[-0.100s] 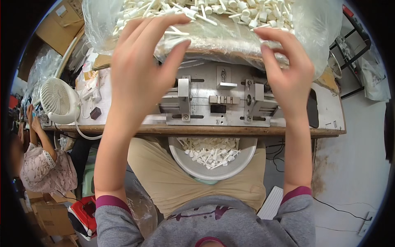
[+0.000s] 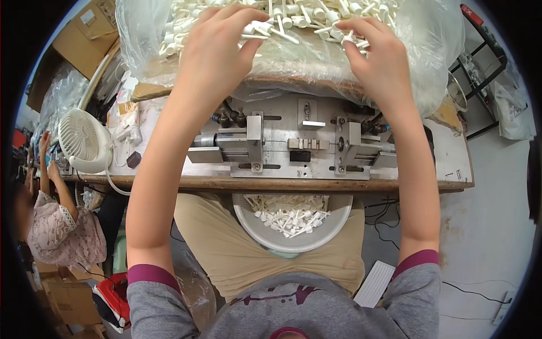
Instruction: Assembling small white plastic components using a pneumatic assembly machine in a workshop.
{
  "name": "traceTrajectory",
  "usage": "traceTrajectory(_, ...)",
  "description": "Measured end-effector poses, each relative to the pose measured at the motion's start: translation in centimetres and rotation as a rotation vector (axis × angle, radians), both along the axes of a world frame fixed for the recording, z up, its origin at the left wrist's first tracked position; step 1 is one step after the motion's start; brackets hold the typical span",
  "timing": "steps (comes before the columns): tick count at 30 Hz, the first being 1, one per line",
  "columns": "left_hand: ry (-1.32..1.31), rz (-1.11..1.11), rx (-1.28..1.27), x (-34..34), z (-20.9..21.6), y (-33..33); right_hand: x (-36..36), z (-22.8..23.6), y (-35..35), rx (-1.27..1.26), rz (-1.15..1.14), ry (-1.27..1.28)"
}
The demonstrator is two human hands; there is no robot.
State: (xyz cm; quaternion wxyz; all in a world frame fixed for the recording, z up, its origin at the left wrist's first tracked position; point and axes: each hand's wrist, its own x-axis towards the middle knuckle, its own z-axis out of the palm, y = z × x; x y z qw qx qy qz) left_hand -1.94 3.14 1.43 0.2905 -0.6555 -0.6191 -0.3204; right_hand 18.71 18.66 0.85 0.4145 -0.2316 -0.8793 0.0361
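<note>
A heap of small white plastic stems with cup-shaped ends lies on clear plastic sheeting at the far side of the bench. My left hand reaches over the heap's left front edge, thumb and fingers apart around a few pieces. My right hand is at the right front edge, its thumb and forefinger spread with white pieces showing between them; neither hand clearly grips one. Nearer to me, a metal clamping fixture has two facing slide blocks. Between them sits a small notched metal block.
A grey perforated basin with more white pieces sits between my legs, below the wooden bench edge. On the left stand a white fan and a small dark block. Another person works farther left. A black rack stands at right.
Both hands have moved farther from me onto the heap, the left also slightly rightward and the right slightly leftward. More of the fixture is uncovered.
</note>
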Motion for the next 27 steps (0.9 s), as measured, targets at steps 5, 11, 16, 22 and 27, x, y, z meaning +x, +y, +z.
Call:
traceTrajectory(5,0.075,0.179,-0.405,-2.7,-1.5,7.6,-4.9,-0.6,6.7,0.24,-0.264,-0.378)
traceTrajectory(11,0.108,0.117,-0.381,-3.1,-2.0,9.4,-5.9,-1.8,7.5,0.308,-0.161,-0.328)
traceTrajectory(16,-0.151,-0.018,-0.184,-1.9,-0.8,6.4,-4.2,-1.4,3.9,0.108,-0.005,-0.356)
traceTrajectory(22,-0.439,-0.172,0.013,4.5,-0.7,-1.5,-3.0,-0.2,1.9,-0.047,0.164,-0.133)
traceTrajectory(27,-0.545,-0.286,-0.299,9.2,-5.6,-7.7,-1.5,0.1,1.1,-0.156,0.178,-0.154)
